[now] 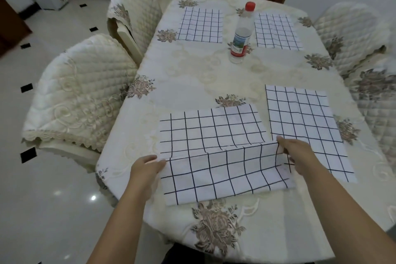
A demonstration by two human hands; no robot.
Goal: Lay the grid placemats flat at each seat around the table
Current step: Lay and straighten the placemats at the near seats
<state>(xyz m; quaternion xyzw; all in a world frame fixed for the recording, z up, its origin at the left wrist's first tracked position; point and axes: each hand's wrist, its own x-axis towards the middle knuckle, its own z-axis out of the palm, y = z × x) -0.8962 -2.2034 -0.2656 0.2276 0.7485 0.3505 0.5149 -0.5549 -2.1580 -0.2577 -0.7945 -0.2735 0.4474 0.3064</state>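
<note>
My left hand (pixel 147 167) and right hand (pixel 297 154) pinch the ends of the half-folded near placemat (pixel 225 174); its cloth hides some fingers (pixel 281 140).

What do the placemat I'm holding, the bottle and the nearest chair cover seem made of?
The placemat: likely thin matte cloth; it folds and ripples softly between the left hand and right hand. The bottle: probably clear glossy plastic; see-through body, red cap, printed label. The chair cover: quilted fabric with slight sheen; diamond stitching, embroidered flowers, lacy edge.
</note>
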